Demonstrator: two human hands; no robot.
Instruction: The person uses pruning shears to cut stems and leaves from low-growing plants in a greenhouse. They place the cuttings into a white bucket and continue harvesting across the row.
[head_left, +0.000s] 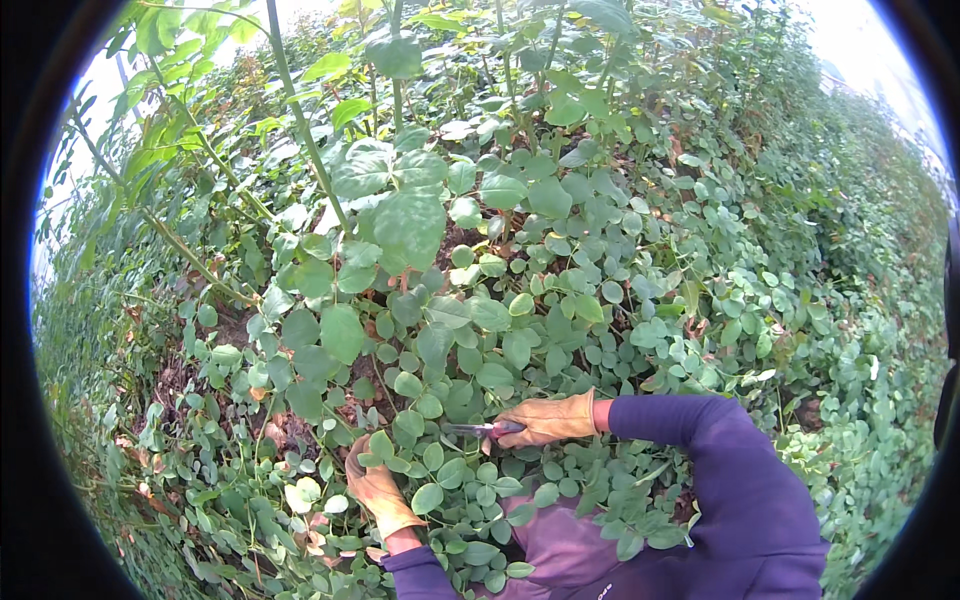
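Observation:
A tan work glove covers my right hand (551, 421), which grips red-handled pruning shears (504, 428). Their metal blades point left into the foliage, and leaves partly surround the tips. I cannot tell whether the blades touch a stem. My left hand (381, 491), in a matching glove, reaches up among the leaves, left of and below the shears. Its fingers curl beside a leafy shoot (428, 498) that looks like rose. Leaves hide part of the fingers, so a hold on the stem is not plain.
Thick upright green stems (304, 124) rise at the upper left. Dense rose-like foliage (742, 300) surrounds both hands and overlaps my lap. Dry brown leaves and litter (289, 435) show through gaps at the left. Bent canes (191, 259) slant across the left side.

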